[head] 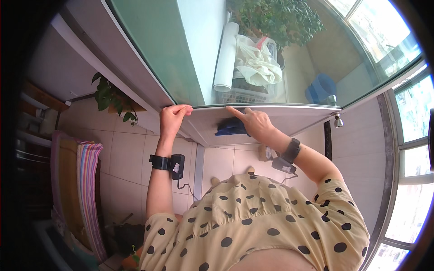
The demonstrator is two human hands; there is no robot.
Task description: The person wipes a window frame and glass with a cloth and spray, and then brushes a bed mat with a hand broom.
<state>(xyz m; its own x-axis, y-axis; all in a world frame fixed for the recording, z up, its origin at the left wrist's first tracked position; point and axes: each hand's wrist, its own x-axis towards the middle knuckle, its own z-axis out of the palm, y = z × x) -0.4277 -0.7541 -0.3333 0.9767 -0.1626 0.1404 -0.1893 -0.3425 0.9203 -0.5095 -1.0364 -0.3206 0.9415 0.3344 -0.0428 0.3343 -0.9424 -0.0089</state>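
Note:
A glass pane rises before me, set in a white-framed door with a paler lower panel. At the left end of the rail under the glass, my left hand rests with thumb and fingertips drawn together; nothing shows between them. My right hand is farther right, its index finger stretched out and its tip touching the rail at the glass's lower edge. A dark blue cloth hangs under that hand against the panel, seemingly held by its curled fingers, which are partly hidden.
A metal door knob projects at the right. Through the glass show a white roll, a plastic basket with white bags, a blue bucket and a leafy plant. A striped cloth drapes over furniture at left.

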